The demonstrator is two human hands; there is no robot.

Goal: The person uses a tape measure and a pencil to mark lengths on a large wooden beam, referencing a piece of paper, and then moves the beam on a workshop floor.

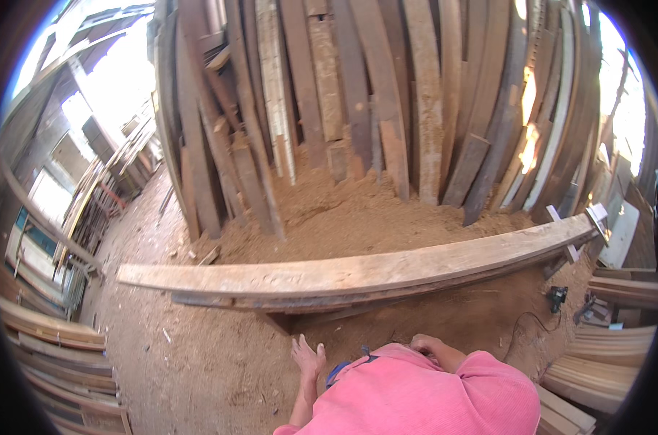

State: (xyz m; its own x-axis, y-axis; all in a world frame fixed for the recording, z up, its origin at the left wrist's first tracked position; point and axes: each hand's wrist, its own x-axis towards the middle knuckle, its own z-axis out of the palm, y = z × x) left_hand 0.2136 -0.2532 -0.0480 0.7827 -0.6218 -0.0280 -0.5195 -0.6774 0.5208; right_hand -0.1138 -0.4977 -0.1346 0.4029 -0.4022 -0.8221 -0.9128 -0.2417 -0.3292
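Below the near side of a long wooden plank [343,269], my left hand [309,355] hangs with its fingers apart and nothing in it. It is apart from the wood. My right hand [425,344] is bent in against the front of my pink shirt [423,399], close to my waist. Its fingers are hidden there, so whether it holds anything does not show. The plank lies lengthwise across the view, on top of darker boards [271,301]. Light pieces of wood [597,214] stand upright at its right end.
Tall boards [372,87] lean in a row behind a heap of sawdust [343,217]. A dark green power tool [557,297] with a cord lies on the ground at right. Stacked planks rise at the lower right [604,362] and lower left [61,362].
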